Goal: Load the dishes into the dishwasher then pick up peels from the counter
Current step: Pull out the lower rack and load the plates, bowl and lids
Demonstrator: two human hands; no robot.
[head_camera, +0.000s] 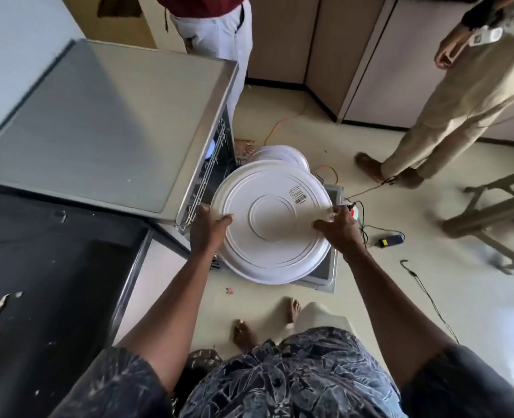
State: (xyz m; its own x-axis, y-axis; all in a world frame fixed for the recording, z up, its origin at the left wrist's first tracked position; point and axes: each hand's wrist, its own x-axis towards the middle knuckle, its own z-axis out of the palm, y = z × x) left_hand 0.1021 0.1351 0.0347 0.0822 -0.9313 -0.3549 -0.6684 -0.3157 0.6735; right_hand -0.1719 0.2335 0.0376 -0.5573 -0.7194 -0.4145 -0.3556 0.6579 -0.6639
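Both hands hold the plate [272,218]: left hand [209,229] grips its left rim, right hand [340,224] its right rim, thumbs across the underside. Plate is tilted, underside and barcode label facing up, above the open door [329,268] of the dishwasher [108,122] and just in front of a second plate [280,153] that stands behind it, apparently in the lower rack.

Recommendation: bring the plate upright, parallel to the second plate, and lower its bottom edge into the next free slot. The slot is hidden beneath the plate, so seat it by feel and release only once it stands unaided. Avoid knocking the second plate.

Peels [2,306] lie toward the left edge of the counter [54,267], well apart from both hands; that step is not yet done
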